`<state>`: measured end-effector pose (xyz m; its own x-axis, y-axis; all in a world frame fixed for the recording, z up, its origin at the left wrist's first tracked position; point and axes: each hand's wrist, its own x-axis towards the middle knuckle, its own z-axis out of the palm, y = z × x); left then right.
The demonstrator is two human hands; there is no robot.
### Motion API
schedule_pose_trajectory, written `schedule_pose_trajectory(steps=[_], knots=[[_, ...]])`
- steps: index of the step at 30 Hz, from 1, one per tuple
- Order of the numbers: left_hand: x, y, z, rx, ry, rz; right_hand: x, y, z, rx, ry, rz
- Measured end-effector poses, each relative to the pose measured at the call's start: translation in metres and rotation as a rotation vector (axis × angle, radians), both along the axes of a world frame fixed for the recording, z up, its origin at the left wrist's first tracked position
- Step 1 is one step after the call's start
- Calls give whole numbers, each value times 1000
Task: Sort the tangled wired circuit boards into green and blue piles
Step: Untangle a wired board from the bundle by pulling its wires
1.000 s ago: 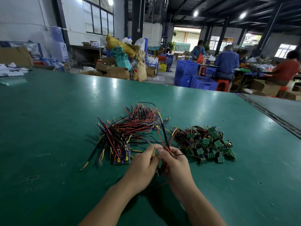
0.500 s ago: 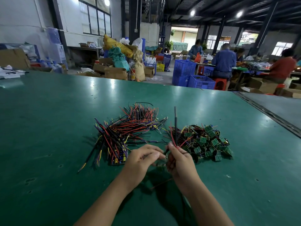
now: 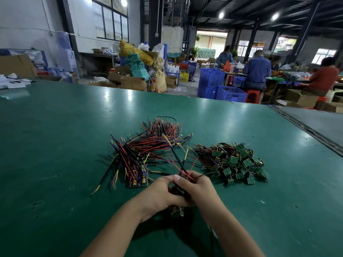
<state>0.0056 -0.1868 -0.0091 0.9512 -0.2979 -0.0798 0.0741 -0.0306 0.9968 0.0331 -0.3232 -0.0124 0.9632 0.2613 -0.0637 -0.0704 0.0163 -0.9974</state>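
Two heaps lie on the green table [image 3: 55, 145]. On the left is a tangle of red, black, yellow and purple wires [image 3: 144, 145] with blue boards [image 3: 138, 181] at its near end. On the right sits a pile of small green circuit boards [image 3: 239, 162] with short wires. In front of both, my left hand [image 3: 159, 193] and my right hand [image 3: 200, 190] are pressed together, both gripping one wired board. Its black and red wires [image 3: 176, 160] stick up and away from my fingers, and a small green board [image 3: 177, 213] hangs below my hands.
A dark seam [image 3: 306, 127] runs along the table's right side. Beyond the far edge are blue crates [image 3: 220, 88], cardboard boxes [image 3: 133, 82], sacks and several seated people at other benches. Papers [image 3: 11, 82] lie at the far left corner.
My hands have closed together around the wired board. Its wires, upright half a second ago, now lean back to the left over the wire heap, and a green board shows beneath my hands.
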Motion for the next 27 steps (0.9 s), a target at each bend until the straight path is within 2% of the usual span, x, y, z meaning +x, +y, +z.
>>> schedule_pose_trajectory(steps=[3, 7, 10, 13, 15, 19, 21, 25, 27], knots=[[1, -2, -1, 105, -43, 47, 1, -4, 3, 32, 15, 55], [7, -2, 1, 120, 18, 203, 8, -7, 5, 371, 119, 34], [11, 0, 1, -70, 26, 394, 14, -10, 5, 549, 166, -102], [12, 2, 5, -281, 41, 502, 14, -7, 4, 523, 77, -193], [12, -1, 7, -355, 32, 524, 10, -1, 2, 376, -19, -191], [5, -11, 8, -384, -7, 459, -4, 11, -11, -203, -385, -57], [5, -13, 7, -380, -1, 481, -10, 14, -8, -305, -445, 84], [13, -5, 8, -364, 31, 685, -9, 4, 3, -368, -395, 237], [15, 0, 11, -388, 53, 734, -4, -9, 7, -578, -529, 228]])
